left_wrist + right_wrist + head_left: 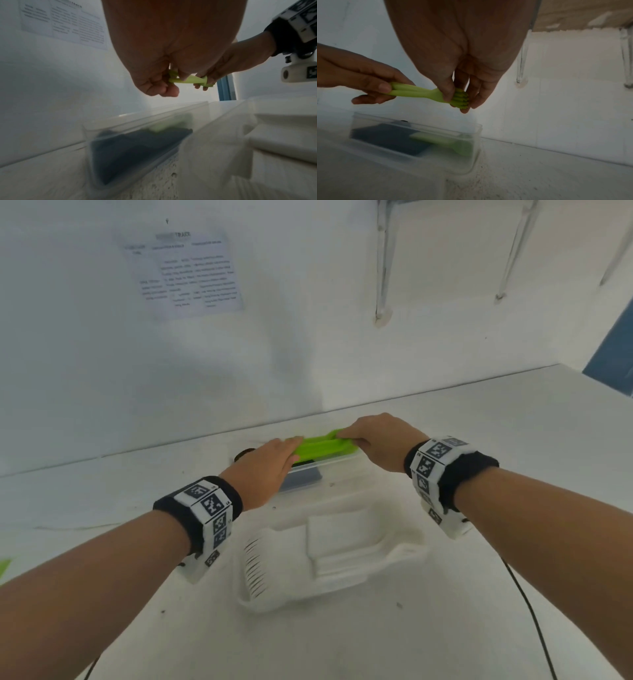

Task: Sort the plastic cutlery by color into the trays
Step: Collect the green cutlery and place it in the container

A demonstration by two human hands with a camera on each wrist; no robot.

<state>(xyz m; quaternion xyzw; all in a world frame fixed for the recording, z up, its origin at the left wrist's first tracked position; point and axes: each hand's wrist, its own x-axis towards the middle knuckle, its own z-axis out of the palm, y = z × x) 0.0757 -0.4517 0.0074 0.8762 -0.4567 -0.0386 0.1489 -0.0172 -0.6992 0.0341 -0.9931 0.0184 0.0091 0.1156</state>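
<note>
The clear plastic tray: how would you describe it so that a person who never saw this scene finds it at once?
Look at the white table where it meets the wall. Under the green forks held by the left hand and right hand stands the clear plastic tray. Unlike the opaque white tray nearer the person, it is see-through, holding a dark pad and green cutlery.

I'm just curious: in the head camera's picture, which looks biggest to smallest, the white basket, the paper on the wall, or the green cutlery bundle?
1. White basket, though it is nearest the camera.
2. Paper on the wall.
3. Green cutlery bundle, partly hidden by both hands.
</note>
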